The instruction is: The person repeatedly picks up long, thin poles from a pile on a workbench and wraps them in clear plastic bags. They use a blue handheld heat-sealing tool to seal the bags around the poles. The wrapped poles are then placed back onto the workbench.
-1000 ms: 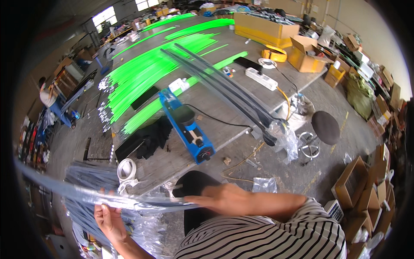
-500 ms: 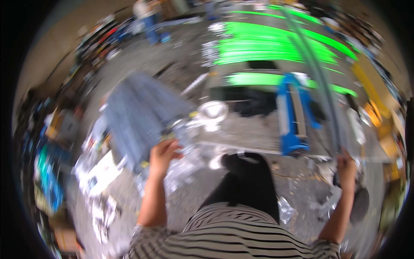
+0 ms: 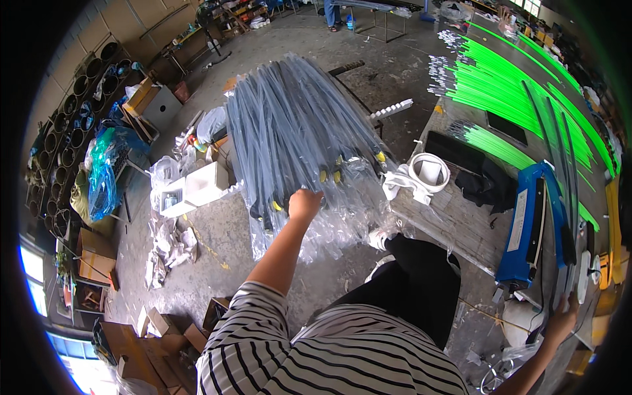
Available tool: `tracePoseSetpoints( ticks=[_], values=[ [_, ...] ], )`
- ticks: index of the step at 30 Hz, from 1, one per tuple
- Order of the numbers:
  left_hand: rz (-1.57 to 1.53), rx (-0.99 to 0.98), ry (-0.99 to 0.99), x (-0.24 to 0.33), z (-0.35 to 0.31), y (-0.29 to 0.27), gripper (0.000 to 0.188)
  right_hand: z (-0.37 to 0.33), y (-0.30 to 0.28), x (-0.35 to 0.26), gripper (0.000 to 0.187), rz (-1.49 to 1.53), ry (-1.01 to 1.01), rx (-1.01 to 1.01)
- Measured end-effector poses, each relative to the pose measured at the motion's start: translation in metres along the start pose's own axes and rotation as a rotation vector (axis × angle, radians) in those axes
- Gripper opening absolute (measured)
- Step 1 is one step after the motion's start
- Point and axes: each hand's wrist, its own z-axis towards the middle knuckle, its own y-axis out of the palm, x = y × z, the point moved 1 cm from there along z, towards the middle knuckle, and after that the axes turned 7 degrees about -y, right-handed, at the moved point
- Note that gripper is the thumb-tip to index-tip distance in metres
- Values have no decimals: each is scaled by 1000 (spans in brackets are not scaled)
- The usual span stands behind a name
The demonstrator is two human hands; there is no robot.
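Beside the left edge of the table (image 3: 451, 227), our left grip (image 3: 305, 204) is bent at the near ends of plastic-wrapped grey strips (image 3: 296, 125), but we cannot tell if it grasps any. At the near edge, our right grip (image 3: 563, 317) is by the ends of long dark strips (image 3: 559, 283); whether it is clenched, we cannot tell.

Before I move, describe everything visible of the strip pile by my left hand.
The pile is long grey strips in clear, plastic-looking sleeves, laid side by side. Crumpled film spills from the near end, where yellow patches show. It lies left of the table; its support is mostly hidden. The left hand is at its near end, contact unclear.
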Motion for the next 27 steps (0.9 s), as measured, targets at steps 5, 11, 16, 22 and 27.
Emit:
tracePoseSetpoints(
  ticks=[5,11,16,22,27],
  values=[
    [-28,-372,-252,39,2,-2,38,-12,-58,-79,19,211,-38,242],
    [-423,-260,49,41,-36,-34,24,-28,-30,-198,13,850,-483,-5],
    [-519,-420,280,86,-134,-111,21,-22,16,-287,23,1317,-128,-536],
    [-833,-560,621,118,-233,-116,13,-23,75,-348,34,1950,487,-1387],
    [-691,-923,651,119,-244,-111,23,-35,72,-324,14,1739,344,-1323]
  ],
)
